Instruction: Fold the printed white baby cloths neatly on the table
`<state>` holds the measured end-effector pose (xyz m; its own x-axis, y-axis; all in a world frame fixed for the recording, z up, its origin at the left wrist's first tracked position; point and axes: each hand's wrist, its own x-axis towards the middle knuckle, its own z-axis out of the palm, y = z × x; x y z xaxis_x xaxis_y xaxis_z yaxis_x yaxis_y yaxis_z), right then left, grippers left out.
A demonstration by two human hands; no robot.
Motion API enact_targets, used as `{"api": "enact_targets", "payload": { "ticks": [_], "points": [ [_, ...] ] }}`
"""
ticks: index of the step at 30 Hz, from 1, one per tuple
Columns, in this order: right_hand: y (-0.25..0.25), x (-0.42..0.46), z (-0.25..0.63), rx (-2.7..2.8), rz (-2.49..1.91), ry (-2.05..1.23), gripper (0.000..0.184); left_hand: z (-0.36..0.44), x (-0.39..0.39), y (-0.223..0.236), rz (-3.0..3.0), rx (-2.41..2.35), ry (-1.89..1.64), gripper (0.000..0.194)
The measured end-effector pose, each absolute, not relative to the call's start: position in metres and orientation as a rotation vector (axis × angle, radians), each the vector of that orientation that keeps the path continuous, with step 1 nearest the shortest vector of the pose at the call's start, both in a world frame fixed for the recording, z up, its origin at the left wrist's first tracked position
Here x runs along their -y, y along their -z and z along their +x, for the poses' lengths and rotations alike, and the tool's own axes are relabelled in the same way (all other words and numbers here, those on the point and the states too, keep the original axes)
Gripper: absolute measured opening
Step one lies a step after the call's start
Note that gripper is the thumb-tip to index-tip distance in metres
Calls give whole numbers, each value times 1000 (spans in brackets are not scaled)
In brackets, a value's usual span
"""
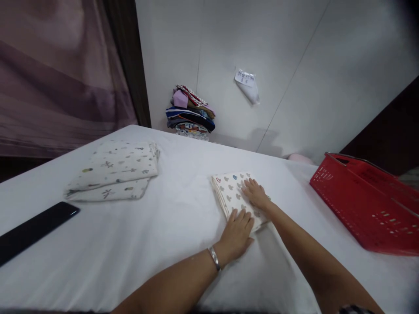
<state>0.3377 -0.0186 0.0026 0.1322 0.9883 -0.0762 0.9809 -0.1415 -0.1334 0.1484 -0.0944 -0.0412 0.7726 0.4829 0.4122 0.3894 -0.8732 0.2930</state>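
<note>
A white cloth printed with small grey figures (231, 192) lies folded into a thick square pad on the white-covered table. My left hand (236, 233), with a silver bracelet at its wrist, rests on the near edge of this cloth, fingers extended. Flat on its right part lies my right hand (255, 194), fingers spread a little. To the left, a second folded white cloth with grey plant-like prints (121, 165) sits apart from both hands.
A red perforated plastic basket (363, 200) stands at the right. The left edge has a black phone-like slab (36, 229). Beyond the table's far edge is a stack of folded clothes (190, 111) by the wall, where a plastic-wrapped note (247, 85) hangs.
</note>
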Motion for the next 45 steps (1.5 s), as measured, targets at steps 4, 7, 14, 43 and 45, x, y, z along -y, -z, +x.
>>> {"api": "enact_targets", "payload": {
  "ticks": [4,7,14,43,45],
  "points": [
    [5,5,338,2030,-2388,-120,60,149,94,40,2746,-656,-744,61],
    [13,1,340,2035,-2394,-125,60,147,94,35,2694,-603,-816,54],
    [3,3,378,1655,-2220,-282,55,140,81,20,2383,-686,-1133,29],
    [-2,69,425,880,-1973,-1424,55,124,31,18,1561,-1388,-890,16],
    [-2,70,423,848,-1924,-1417,54,120,29,15,1637,-1406,-826,20]
  ]
}}
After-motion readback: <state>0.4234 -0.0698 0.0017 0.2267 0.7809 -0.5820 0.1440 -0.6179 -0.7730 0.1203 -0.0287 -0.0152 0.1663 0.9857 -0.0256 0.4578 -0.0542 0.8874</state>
